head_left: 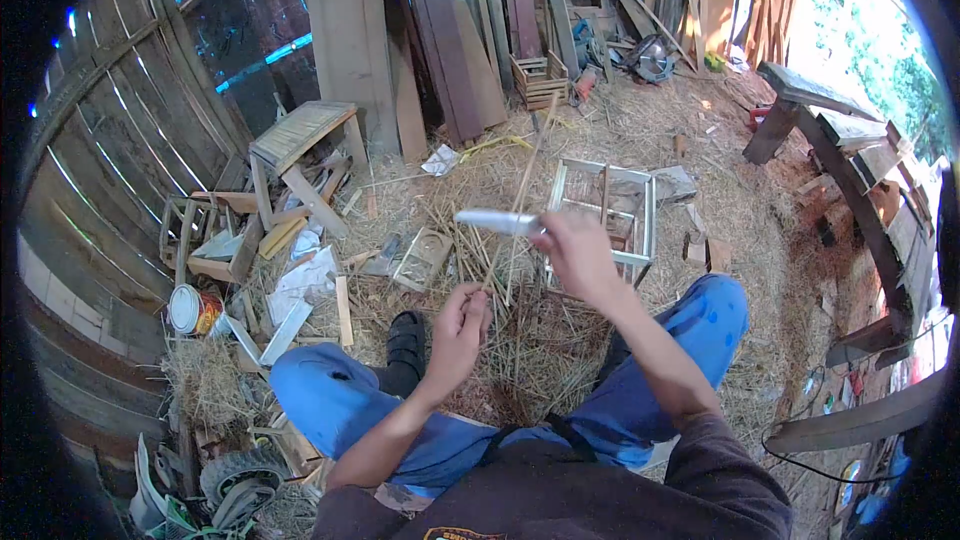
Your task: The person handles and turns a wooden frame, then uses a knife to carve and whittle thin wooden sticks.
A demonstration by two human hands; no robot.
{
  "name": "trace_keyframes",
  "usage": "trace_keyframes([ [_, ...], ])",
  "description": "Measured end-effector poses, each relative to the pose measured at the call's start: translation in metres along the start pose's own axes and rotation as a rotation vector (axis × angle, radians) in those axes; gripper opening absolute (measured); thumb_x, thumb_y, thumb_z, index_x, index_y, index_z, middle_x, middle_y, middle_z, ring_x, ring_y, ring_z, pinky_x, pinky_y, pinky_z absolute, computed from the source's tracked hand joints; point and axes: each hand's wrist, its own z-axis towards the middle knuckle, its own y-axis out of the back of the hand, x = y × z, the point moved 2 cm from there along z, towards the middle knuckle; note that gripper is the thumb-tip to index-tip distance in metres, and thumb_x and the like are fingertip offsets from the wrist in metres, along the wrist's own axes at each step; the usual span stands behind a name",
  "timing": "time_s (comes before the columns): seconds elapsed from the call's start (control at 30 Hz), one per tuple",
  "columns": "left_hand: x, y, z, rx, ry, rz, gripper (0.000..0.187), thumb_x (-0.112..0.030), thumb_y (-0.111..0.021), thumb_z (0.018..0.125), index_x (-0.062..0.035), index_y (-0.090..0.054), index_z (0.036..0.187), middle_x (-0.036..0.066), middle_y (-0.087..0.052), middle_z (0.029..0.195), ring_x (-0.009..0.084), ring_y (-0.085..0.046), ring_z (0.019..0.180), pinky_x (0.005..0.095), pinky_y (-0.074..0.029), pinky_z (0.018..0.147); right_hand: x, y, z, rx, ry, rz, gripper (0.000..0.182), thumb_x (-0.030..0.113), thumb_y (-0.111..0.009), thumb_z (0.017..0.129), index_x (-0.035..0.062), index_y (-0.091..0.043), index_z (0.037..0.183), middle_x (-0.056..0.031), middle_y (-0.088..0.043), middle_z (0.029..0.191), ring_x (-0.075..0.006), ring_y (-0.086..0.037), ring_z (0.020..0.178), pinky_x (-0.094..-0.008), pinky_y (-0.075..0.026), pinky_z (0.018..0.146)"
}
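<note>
My right hand (582, 258) is closed round the handle of a knife, its bright broad blade (495, 222) pointing left, above the straw-covered floor. The handle is hidden in my fingers. Lower and to the left, my left hand (458, 338) is closed on the near end of a long thin wooden strip (527, 175). The strip slants up and away, and the blade overlaps it in this view. Beneath the hands, between my knees, lie several thin sticks (465, 255). A white-edged wooden frame (648, 230) stands just beyond my right hand.
A small wooden bench (303, 130) stands at the left, near a paint can (190, 310) and wood scraps. Tall boards (350, 40) lean on the back wall. A slatted crate (540, 80) and a circular saw (652, 58) lie farther back. A rough workbench (840, 130) lines the right side.
</note>
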Motion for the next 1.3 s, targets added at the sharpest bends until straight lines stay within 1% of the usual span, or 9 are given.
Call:
trace_keyframes([
  [0.4,-0.005,0.006,0.009,-0.042,0.093,0.069,0.018,-0.024,-0.049,0.106,-0.0079,-0.055,0.111,-0.004,-0.048,0.076,0.0027,-0.038,0.062,0.0214,-0.03,0.053,0.038,-0.012,-0.01,0.026,0.325,0.088,0.025,0.03,-0.064,0.089,0.0072,-0.058,0.097,-0.0084,-0.058,0.085,-0.0304,-0.059,0.084,-0.0422,-0.042,0.073],
  [0.5,-0.001,0.002,0.013,-0.146,-0.202,0.079,0.02,-0.022,-0.048,0.106,-0.0055,-0.058,0.109,-0.004,-0.049,0.077,0.0036,-0.039,0.063,0.0218,-0.031,0.054,0.019,0.0,-0.004,-0.012,0.18,0.037,0.026,0.031,-0.065,0.089,0.0078,-0.061,0.1,-0.0096,-0.061,0.087,-0.0303,-0.06,0.084,-0.0434,-0.043,0.074],
  [0.67,-0.026,0.008,0.009,-0.106,-0.11,0.2,0.024,-0.022,-0.053,0.104,-0.0001,-0.061,0.109,-0.001,-0.057,0.076,0.006,-0.049,0.065,0.0248,-0.039,0.057,-0.016,0.015,0.002,-0.26,-0.007,0.02,0.026,0.026,-0.071,0.085,0.0075,-0.063,0.101,-0.0106,-0.063,0.087,-0.0315,-0.059,0.082,-0.044,-0.043,0.073],
  [0.8,-0.016,0.006,0.014,-0.142,-0.359,0.351,0.02,-0.019,-0.052,0.104,-0.0034,-0.061,0.112,-0.004,-0.049,0.079,0.0032,-0.039,0.065,0.0226,-0.032,0.055,0.006,0.013,-0.006,-0.071,0.163,-0.049,0.025,0.026,-0.07,0.087,0.0078,-0.061,0.102,-0.0099,-0.063,0.087,-0.0331,-0.058,0.082,-0.0436,-0.042,0.074],
  [0.9,-0.01,0.008,0.013,-0.085,-0.16,0.063,0.025,-0.022,-0.053,0.104,-0.0025,-0.064,0.115,-0.001,-0.056,0.084,0.0043,-0.048,0.07,0.0226,-0.038,0.06,0.018,0.015,-0.004,-0.026,0.215,0.041,0.023,0.018,-0.07,0.085,0.0046,-0.064,0.102,-0.0139,-0.063,0.087,-0.0359,-0.057,0.081,-0.0437,-0.042,0.075],
  [1.0,-0.026,0.013,0.012,-0.086,-0.07,0.335,0.032,-0.026,-0.054,0.103,-0.0008,-0.063,0.122,0.003,-0.064,0.092,0.0084,-0.057,0.08,0.0251,-0.045,0.069,-0.01,0.031,0.005,-0.237,0.049,-0.028,0.024,0.019,-0.07,0.085,0.0045,-0.064,0.103,-0.0135,-0.063,0.088,-0.0351,-0.057,0.084,-0.0441,-0.042,0.076],
  [1.1,-0.035,0.006,0.015,-0.222,-0.297,0.43,0.031,-0.025,-0.057,0.102,0.002,-0.067,0.113,0.003,-0.061,0.073,0.0067,-0.05,0.065,0.0246,-0.041,0.059,-0.017,0.038,0.004,-0.314,-0.015,-0.029,0.023,0.02,-0.068,0.088,0.0035,-0.064,0.103,-0.0154,-0.064,0.091,-0.036,-0.057,0.085,-0.0453,-0.043,0.076],
  [1.27,-0.031,0.008,0.015,-0.224,-0.285,0.433,0.032,-0.028,-0.057,0.102,0.0016,-0.069,0.11,0.005,-0.059,0.067,0.007,-0.048,0.058,0.0264,-0.04,0.054,0.013,0.015,-0.003,-0.128,0.24,-0.07,0.025,0.024,-0.075,0.082,0.0068,-0.064,0.096,-0.0108,-0.064,0.083,-0.0314,-0.061,0.078,-0.0421,-0.043,0.069],
  [1.3,-0.029,0.01,0.016,-0.236,-0.306,0.45,0.032,-0.028,-0.058,0.102,0.0016,-0.069,0.109,0.005,-0.06,0.066,0.0071,-0.048,0.058,0.0267,-0.04,0.053,0.006,0.015,0.001,-0.249,0.152,-0.096,0.026,0.027,-0.076,0.08,0.0083,-0.064,0.093,-0.0095,-0.063,0.078,-0.0293,-0.059,0.074,-0.0415,-0.043,0.067],
])
